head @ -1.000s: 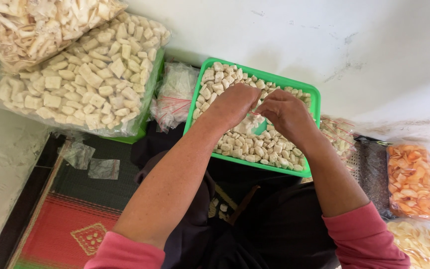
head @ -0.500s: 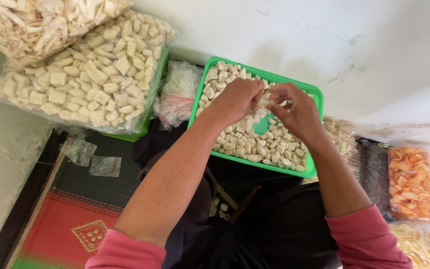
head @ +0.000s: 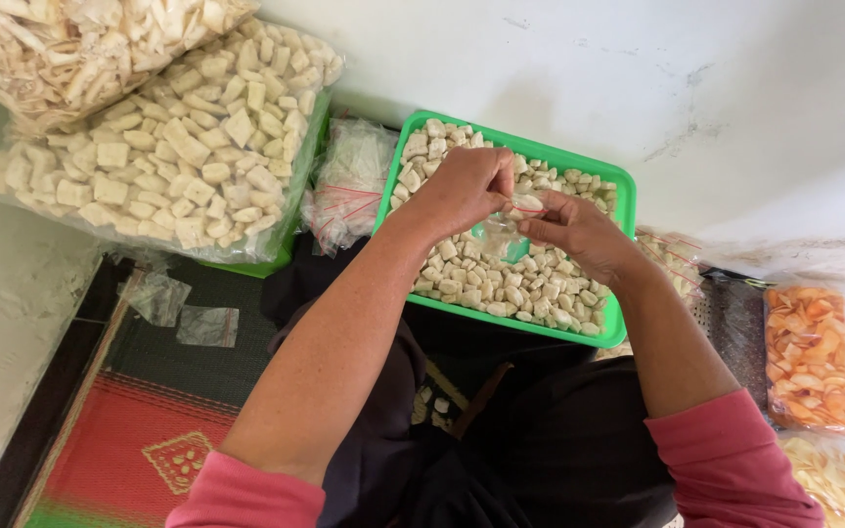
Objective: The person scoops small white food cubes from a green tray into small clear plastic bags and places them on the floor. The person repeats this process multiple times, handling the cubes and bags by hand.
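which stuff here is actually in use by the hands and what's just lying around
In use: left hand, right hand, small clear bag between them, green tray of pale pieces.

Lying about: big bag of pale cubes, orange crackers bag, empty bags on mat.

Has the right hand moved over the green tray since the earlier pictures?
Yes. The right hand shifted slightly toward the tray's far rim, closer to the left hand, both now pinching a small clear bag.

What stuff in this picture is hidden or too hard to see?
Head view, the only one:
- Small clear plastic bag: left hand and right hand cover most of it; contents unclear.
- Green plastic tray of pale cracker pieces: its middle sits under both hands.
- Big clear bag of white chips: cut off by the top edge.
- Orange crackers bag: partly cut off at the right edge.
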